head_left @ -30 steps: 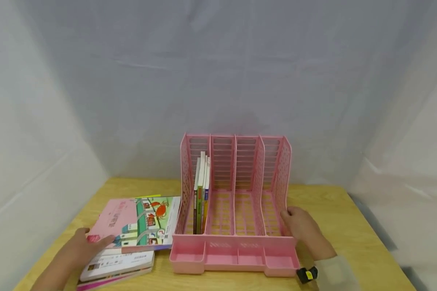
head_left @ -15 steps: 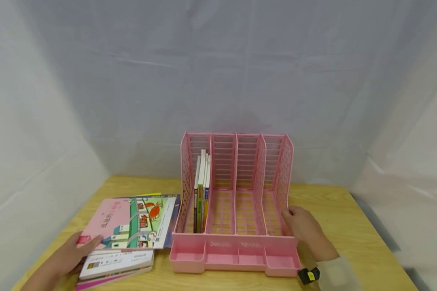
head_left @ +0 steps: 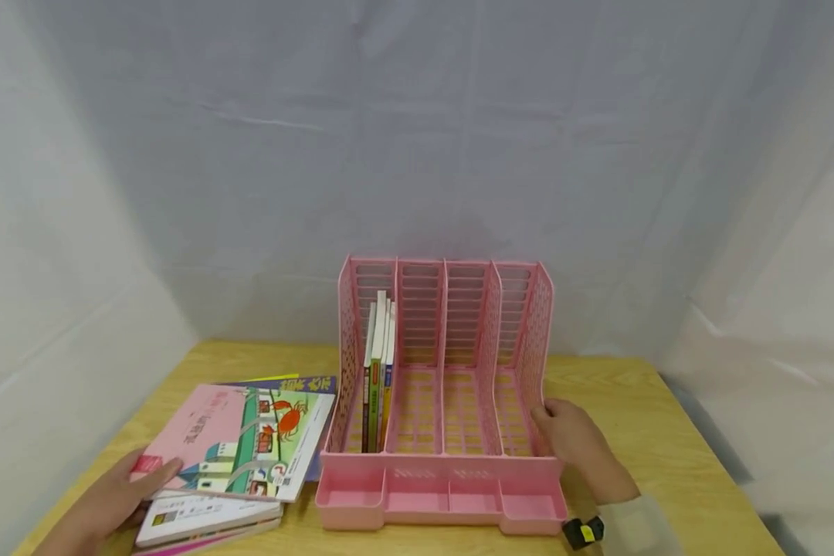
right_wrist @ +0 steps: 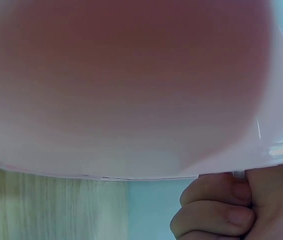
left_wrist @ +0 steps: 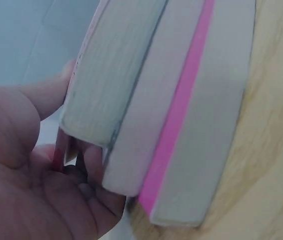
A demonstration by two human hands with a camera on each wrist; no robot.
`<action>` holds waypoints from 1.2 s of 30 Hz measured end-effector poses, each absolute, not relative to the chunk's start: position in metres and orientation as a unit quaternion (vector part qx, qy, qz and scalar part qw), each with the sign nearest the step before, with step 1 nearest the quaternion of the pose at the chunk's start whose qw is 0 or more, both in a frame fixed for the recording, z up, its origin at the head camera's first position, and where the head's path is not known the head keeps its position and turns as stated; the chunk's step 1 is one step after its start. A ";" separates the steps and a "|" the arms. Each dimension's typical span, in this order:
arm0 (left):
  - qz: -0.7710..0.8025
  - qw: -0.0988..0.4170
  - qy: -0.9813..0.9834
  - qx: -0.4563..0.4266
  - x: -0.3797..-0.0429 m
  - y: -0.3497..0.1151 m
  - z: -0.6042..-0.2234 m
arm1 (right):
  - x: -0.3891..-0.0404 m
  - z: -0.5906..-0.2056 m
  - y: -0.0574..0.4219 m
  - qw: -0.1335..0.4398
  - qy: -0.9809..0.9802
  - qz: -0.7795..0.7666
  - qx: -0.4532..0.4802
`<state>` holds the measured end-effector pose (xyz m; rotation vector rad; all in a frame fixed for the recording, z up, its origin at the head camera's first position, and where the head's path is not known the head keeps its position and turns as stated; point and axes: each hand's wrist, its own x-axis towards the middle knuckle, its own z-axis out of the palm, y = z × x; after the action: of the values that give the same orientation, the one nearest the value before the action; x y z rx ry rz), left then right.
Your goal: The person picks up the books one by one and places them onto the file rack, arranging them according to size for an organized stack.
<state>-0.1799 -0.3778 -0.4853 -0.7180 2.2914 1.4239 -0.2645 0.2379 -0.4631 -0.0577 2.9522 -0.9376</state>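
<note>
A pink picture book [head_left: 211, 440] with a red crab on its cover lies tilted over a pile of books at the left. My left hand [head_left: 114, 490] pinches its near left corner, thumb on the cover and fingers beneath. Thick page edges of the piled books [left_wrist: 181, 115] fill the left wrist view, beside that hand. At the table's centre stands a pink desk file rack [head_left: 441, 466] with upright dividers. My right hand [head_left: 578, 442] grips the rack's right side wall low down; curled fingers [right_wrist: 209, 217] show in the right wrist view.
Several thin books [head_left: 378, 378] stand upright in the rack's leftmost compartment. A purple book [head_left: 320, 383] lies under the picture book, close to the rack's left wall. White books [head_left: 208, 516] are stacked nearest the front. Pale sheets [head_left: 417, 154] enclose the wooden table [head_left: 618, 394].
The left hand has drawn the picture book left and toward the front, uncovering more of the purple book beneath. The right hand keeps its grip on the rack.
</note>
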 end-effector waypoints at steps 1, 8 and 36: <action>0.485 0.174 0.819 -0.252 -0.179 -0.379 -0.485 | -0.265 -0.464 0.238 0.025 0.953 -0.302 -0.019; 0.359 0.163 0.891 -0.224 -0.172 -0.383 -0.482 | -0.265 -0.464 0.237 0.016 0.957 -0.290 -0.015; 0.340 -0.292 0.876 -0.179 -0.156 -0.245 -0.385 | -0.264 -0.469 0.236 0.022 0.948 -0.316 -0.020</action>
<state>-0.1565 -0.2454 -0.3850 -0.7002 3.4196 1.3261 -0.2642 0.2359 -0.4691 -0.0610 2.9377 -0.9799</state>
